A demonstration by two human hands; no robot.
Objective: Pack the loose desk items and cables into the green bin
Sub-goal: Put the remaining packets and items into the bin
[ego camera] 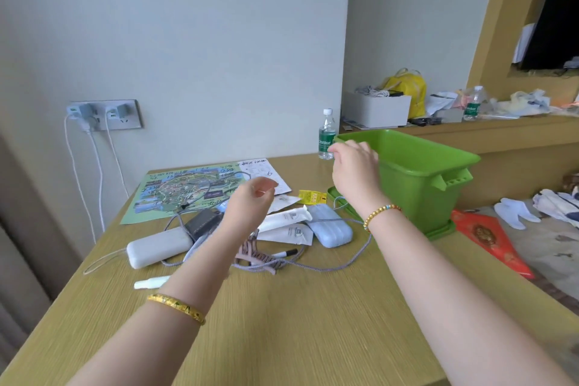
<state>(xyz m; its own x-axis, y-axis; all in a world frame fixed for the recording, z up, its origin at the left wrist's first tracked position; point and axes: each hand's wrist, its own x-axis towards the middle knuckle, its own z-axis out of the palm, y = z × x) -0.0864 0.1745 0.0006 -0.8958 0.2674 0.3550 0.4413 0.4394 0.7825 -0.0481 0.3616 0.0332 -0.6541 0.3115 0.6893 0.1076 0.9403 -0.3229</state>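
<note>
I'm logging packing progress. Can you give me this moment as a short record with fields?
bin: green bin, upright on the desk, inside hidden
right hand: right hand at the bin's near rim
left hand: left hand raised over the clutter, seems empty
unpacked: white power bank, grey cable, blue case, black marker
</note>
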